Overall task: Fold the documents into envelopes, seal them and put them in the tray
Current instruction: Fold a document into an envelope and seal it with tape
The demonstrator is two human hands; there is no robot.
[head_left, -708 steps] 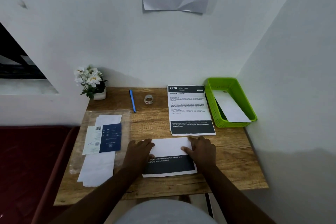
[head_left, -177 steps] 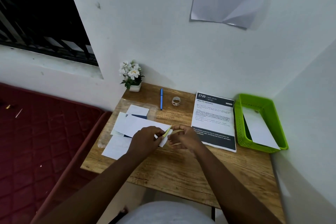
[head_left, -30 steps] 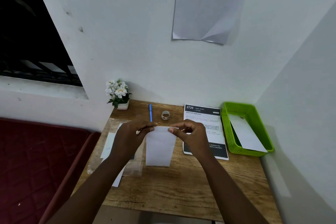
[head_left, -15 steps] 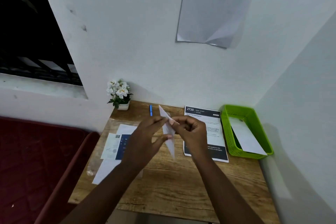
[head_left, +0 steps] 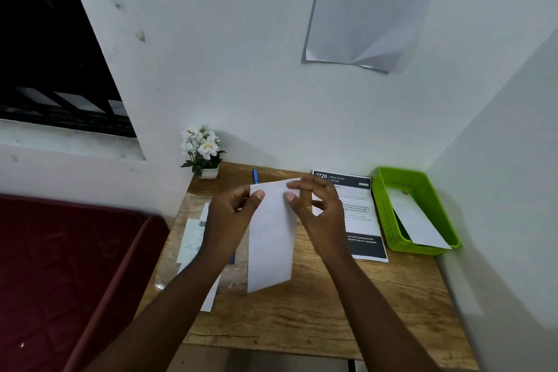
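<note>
A long white paper envelope [head_left: 271, 235] is held upright above the wooden table [head_left: 317, 317], its short top edge uppermost. Its top left corner is pinched by the left hand [head_left: 232, 214], thumb on the near face; its top right corner is pinched by the right hand [head_left: 317, 211] between thumb and forefinger, the remaining fingers [head_left: 327, 190] being loosely curled.

The table is a small rectangular slab of light, grained wood set into a corner of white-painted walls. At 1 o'clock from the envelope a printed document with dark header and footer bands [head_left: 359, 220] lies flat. At 3 o'clock, against the right wall, a bright green plastic tray [head_left: 389, 190] is placed, and a white envelope [head_left: 419, 223] is seen leaning in it. At 9 o'clock a loose stack of white papers and a clear plastic sleeve [head_left: 193, 241] is partly hidden by the left forearm. At 11 o'clock a small white pot of white artificial flowers [head_left: 203, 151] stands at the wall, with a blue pen [head_left: 255, 176] just beside it.

A printed paper notice [head_left: 368, 15] is fixed to the wall at 12 o'clock. A dark barred window [head_left: 51, 63] occupies the upper left, and a dark red quilted mattress [head_left: 60, 275] lies beside the table at 8 o'clock.
</note>
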